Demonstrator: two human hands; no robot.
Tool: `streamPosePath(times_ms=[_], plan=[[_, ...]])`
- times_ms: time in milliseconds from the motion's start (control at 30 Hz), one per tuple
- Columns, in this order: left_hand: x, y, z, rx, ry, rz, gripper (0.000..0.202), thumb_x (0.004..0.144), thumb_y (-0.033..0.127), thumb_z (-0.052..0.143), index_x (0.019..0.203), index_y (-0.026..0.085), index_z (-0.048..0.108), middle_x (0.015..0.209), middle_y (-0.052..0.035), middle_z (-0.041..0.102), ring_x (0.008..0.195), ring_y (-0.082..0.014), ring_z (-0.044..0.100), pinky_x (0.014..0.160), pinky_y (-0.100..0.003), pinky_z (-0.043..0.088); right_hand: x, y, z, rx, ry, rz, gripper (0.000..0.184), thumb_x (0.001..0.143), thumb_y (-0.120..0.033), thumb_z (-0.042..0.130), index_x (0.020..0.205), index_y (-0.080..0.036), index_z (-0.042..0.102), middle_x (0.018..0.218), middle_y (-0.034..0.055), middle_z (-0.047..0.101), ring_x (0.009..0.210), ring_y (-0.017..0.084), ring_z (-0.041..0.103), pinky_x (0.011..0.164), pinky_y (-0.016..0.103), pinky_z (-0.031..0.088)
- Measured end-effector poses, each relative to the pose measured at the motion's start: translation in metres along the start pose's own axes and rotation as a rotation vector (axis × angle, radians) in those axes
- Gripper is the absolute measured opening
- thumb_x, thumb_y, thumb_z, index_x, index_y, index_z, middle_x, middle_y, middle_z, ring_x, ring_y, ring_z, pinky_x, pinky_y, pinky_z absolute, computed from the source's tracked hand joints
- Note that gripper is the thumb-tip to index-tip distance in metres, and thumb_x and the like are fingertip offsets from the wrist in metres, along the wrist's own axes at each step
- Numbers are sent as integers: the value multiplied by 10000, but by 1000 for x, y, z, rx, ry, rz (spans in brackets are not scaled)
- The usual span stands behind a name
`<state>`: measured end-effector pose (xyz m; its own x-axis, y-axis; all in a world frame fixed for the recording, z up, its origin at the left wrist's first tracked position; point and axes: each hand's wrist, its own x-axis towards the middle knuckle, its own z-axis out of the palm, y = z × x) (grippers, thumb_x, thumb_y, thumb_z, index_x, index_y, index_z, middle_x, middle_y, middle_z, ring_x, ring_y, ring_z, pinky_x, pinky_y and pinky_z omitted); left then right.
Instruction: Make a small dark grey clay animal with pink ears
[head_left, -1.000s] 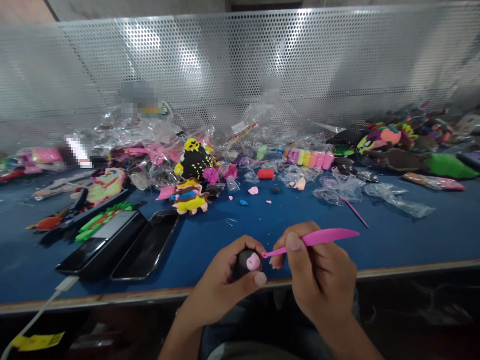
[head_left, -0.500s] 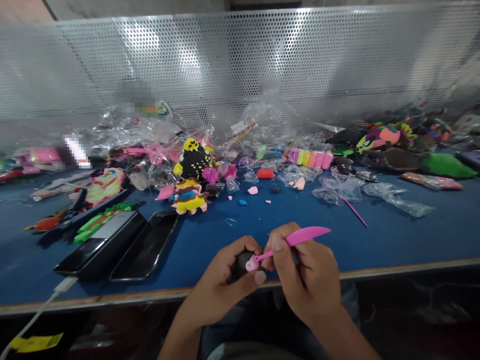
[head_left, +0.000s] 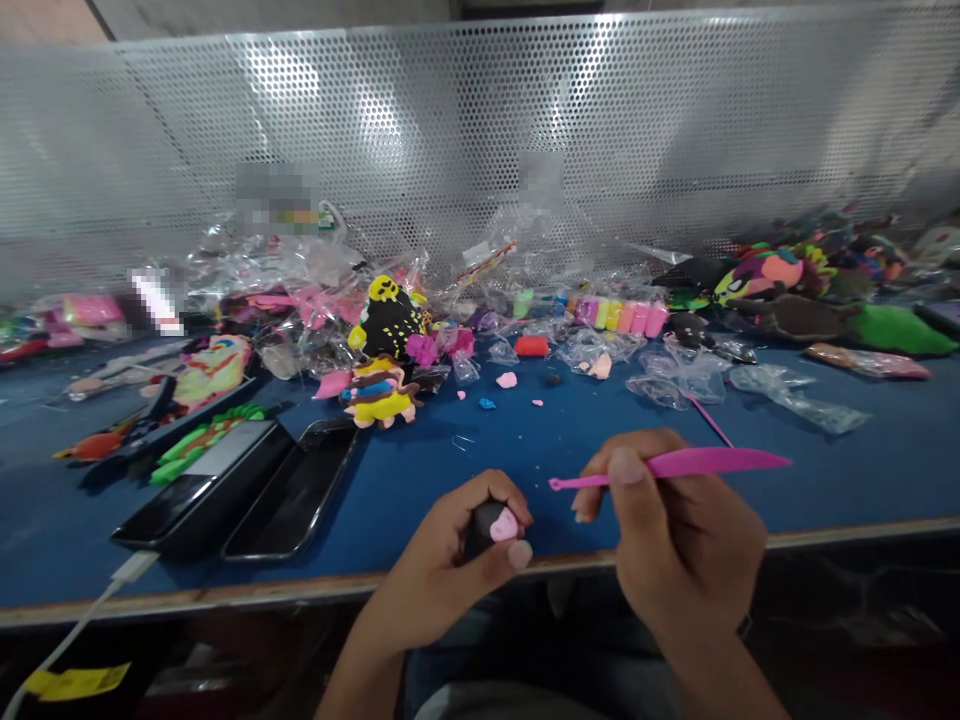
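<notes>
Near the table's front edge my left hand (head_left: 459,560) is closed around a dark ball of clay (head_left: 484,527), thumb below and fingers curled over the top. A pink clay patch (head_left: 504,525) sits on the ball's right side. My right hand (head_left: 679,535) pinches a pink plastic clay tool (head_left: 716,461) between thumb and fingers. Its knife-shaped blade points right, and its thin looped end points left, apart from the ball. Beyond the hands lie small clay bits: a pink lump (head_left: 507,380), a blue one (head_left: 487,404) and a red block (head_left: 531,346).
On the left lie a black phone (head_left: 294,490) and a dark box-like device (head_left: 199,495) with a white cable (head_left: 82,610). A yellow clay figure (head_left: 381,400) stands behind them. Plastic bags and clay packs (head_left: 619,316) line the perforated metal panel (head_left: 465,120). A thin purple stick (head_left: 709,420) lies right.
My right hand has moved right with the pink tool, whose thin end has come away from the pink clay. My left hand stays around the dark ball.
</notes>
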<state>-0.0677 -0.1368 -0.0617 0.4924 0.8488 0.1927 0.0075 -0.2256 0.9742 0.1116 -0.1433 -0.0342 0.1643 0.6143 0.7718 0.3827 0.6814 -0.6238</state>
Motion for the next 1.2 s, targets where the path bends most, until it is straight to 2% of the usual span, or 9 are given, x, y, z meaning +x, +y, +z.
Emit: streamPosePath(times_ms=[67,167,267,400,467,567,733,967,1200], plan=[[-1,1,0,12,-13,2,173,902,350,623,949,199,551,873,0,482,764,-122,415,675,-248,326,6,9,-5,-81,-19,8,180,963,-183,504,835,-214,626,680,-36,650,521,88,599,558,217,489],[-3,2,0,66,-3,-11,188,894,282,612,1053,229,526,925,-3,497,811,-134,448,715,-248,360,19,37,-12,-308,-232,-81,177,958,-194,509,1024,-214,671,842,18,712,692,151,666,665,277,529],[-1,8,-3,232,9,-58,261,871,134,547,1099,251,497,961,0,507,830,-138,466,738,-246,383,28,77,-15,-645,-446,-195,418,866,-19,427,1161,-180,677,1054,97,713,944,261,643,786,382,525],[13,17,-14,511,9,-69,281,841,78,528,1064,249,539,1045,-7,559,927,-153,526,842,-263,410,26,116,-16,-888,-718,-178,585,766,85,395,1212,-154,687,1099,134,708,922,283,624,797,415,514],[22,19,-21,610,-28,-42,248,844,100,558,1039,250,592,1125,-13,573,1029,-171,548,948,-289,403,22,120,-16,-952,-700,-159,578,789,63,415,1231,-192,686,1166,143,682,979,308,614,797,438,509],[32,15,-31,699,-69,-40,273,858,143,597,1091,278,644,1205,-15,580,1107,-193,564,1005,-318,406,18,113,-17,-942,-561,-131,513,850,10,427,1228,-225,682,1242,134,638,1069,332,580,838,472,494],[34,4,-38,783,-53,-52,479,842,239,675,1306,301,574,1320,-40,585,1246,-254,514,1084,-405,378,21,101,-15,-710,-515,-118,332,933,-95,437,1124,-190,692,1122,119,649,1046,277,589,913,461,487],[28,1,-38,699,39,-55,337,905,284,579,1238,280,631,1272,-53,623,1160,-236,580,1036,-398,437,18,88,-11,-540,-550,-209,256,944,-139,468,1040,-220,691,1000,87,671,1006,252,603,913,454,500],[21,-2,-37,696,128,-83,358,799,218,690,1148,263,631,1188,-39,661,1059,-234,606,984,-401,465,16,85,-12,-471,-628,-268,233,948,-144,477,1041,-205,683,984,77,676,949,217,609,910,420,516]])
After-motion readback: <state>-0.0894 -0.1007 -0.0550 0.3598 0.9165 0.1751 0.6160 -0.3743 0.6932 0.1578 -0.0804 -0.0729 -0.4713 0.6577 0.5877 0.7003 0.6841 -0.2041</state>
